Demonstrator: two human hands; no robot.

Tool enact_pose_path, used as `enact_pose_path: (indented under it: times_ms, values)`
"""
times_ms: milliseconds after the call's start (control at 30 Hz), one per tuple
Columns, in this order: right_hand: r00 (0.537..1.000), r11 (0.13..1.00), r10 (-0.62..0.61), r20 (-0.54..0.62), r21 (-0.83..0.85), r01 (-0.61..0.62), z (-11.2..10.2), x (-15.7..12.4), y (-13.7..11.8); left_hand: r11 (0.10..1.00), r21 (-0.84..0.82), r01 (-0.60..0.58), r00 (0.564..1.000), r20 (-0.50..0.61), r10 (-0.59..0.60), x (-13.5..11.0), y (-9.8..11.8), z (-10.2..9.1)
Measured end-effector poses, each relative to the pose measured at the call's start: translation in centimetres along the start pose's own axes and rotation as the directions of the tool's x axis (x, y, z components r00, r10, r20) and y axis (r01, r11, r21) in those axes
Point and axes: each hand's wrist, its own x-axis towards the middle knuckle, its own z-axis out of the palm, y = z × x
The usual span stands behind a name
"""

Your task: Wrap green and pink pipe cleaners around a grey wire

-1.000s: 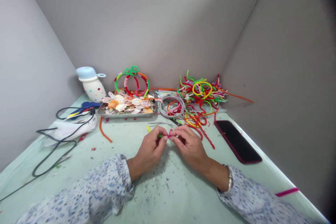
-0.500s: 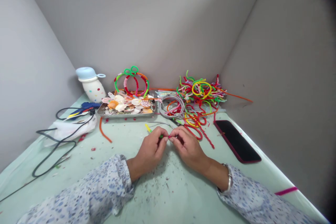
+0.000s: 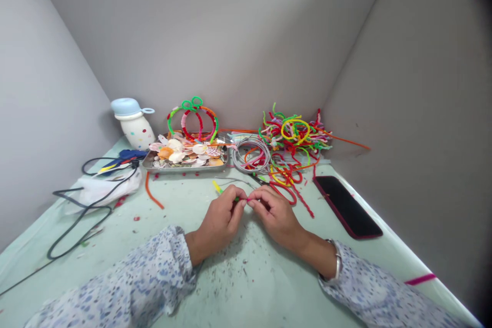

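Note:
My left hand [image 3: 221, 218] and my right hand [image 3: 273, 215] meet fingertip to fingertip over the pale green table cover [image 3: 180, 246]. Both pinch a small pipe cleaner piece [image 3: 246, 199] that shows green on the left side and pink between the fingertips. A short yellow-green pipe cleaner end [image 3: 217, 187] sticks out behind my left hand. Most of the held piece is hidden by the fingers. A silver bracelet sits on my right wrist.
A pile of coloured pipe cleaners [image 3: 294, 138] lies at the back right, a wire coil [image 3: 251, 155] beside it. A metal tray of shells [image 3: 184, 156], a pipe cleaner hoop figure [image 3: 193, 118], a white bottle [image 3: 134, 123], black cables [image 3: 82, 205] and a dark phone [image 3: 348, 206] surround the hands.
The pink loop seen between my fingertips has been drawn in tighter and shows less. My hands have barely shifted.

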Motion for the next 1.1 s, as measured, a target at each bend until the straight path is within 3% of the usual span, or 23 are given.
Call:
enact_pose_path:
  times_ms: [500, 800, 1000, 1100]
  values:
    - [0.981, 0.970, 0.174, 0.084, 0.159, -0.185, -0.22, 0.20, -0.15, 0.999, 0.023, -0.038, 0.999, 0.005, 0.038, -0.05, 0.00, -0.03]
    - [0.974, 0.960, 0.196, 0.112, 0.179, -0.214, -0.16, 0.16, 0.16, 0.999, 0.039, -0.022, 1.000, 0.011, 0.021, 0.18, 0.06, 0.03]
    - [0.979, 0.956, 0.201, 0.039, 0.211, -0.204, 0.11, 0.16, 0.11, 1.000, 0.004, 0.024, 1.000, -0.020, -0.024, 0.19, -0.03, 0.11]
    - [0.977, 0.957, 0.207, 0.056, 0.196, -0.214, 0.03, 0.13, 0.11, 1.000, 0.018, 0.009, 1.000, -0.012, -0.009, 0.13, 0.00, 0.09]
